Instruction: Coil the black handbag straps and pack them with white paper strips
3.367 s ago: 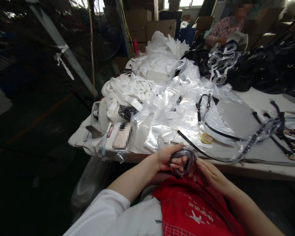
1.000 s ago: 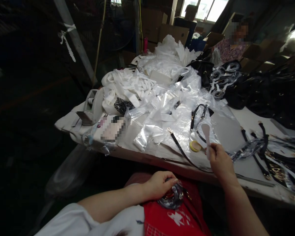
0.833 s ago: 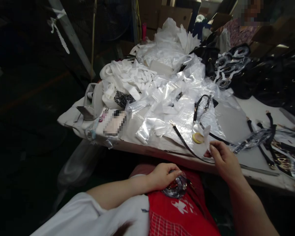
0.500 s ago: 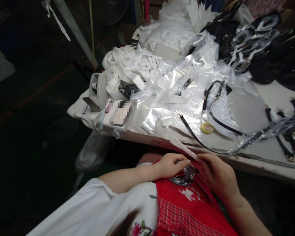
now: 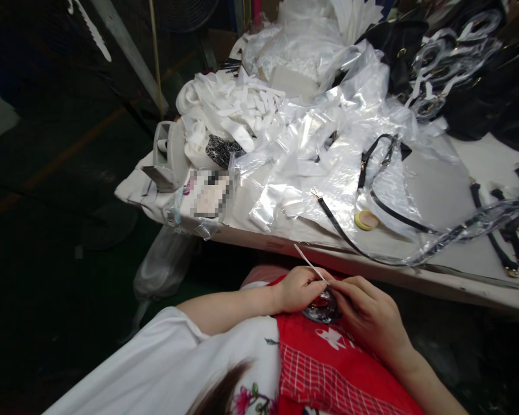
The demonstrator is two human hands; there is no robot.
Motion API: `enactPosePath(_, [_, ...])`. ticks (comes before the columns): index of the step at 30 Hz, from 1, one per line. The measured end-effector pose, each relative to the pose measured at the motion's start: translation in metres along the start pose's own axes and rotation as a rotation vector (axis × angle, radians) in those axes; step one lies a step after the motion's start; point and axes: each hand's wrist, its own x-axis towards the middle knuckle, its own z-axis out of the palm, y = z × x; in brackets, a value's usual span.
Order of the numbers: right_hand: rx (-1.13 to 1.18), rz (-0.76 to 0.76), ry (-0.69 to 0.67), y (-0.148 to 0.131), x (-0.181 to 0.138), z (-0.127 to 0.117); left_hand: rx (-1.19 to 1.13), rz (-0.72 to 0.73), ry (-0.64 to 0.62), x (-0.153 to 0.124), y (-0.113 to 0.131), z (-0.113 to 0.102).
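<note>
My left hand point(image 5: 298, 288) is closed on a coiled black strap wrapped in clear plastic point(image 5: 322, 305), holding it on my red apron point(image 5: 328, 369) in my lap. My right hand point(image 5: 365, 314) pinches a thin white tie strip point(image 5: 309, 264) at the coil; the strip sticks up and to the left toward the table edge. Both hands touch the coil and partly hide it.
The table point(image 5: 436, 202) ahead holds clear plastic bags point(image 5: 311, 167), a loose black strap point(image 5: 372, 202), a yellow tape roll point(image 5: 366, 219), white strips point(image 5: 229, 115), a tape dispenser point(image 5: 166, 155) and black bags point(image 5: 480, 98) at the back right.
My right hand picked a white strip off the table and brought it down to the coil in my lap. My left hand stayed on the coil. The view tilted down.
</note>
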Motion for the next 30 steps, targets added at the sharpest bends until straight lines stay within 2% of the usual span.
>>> enactPosePath(15, [0.055, 0.047, 0.004, -0.001, 0.003, 0.003, -0.003, 0.017, -0.008, -0.004, 0.004, -0.005])
enactPosePath(22, [0.045, 0.065, -0.020, -0.002, 0.004, 0.002, -0.034, -0.034, 0.025, -0.004, 0.005, -0.003])
enactPosePath(30, [0.063, 0.061, 0.012, 0.000, 0.001, 0.005, -0.026, 0.089, -0.010, -0.006, -0.013, -0.003])
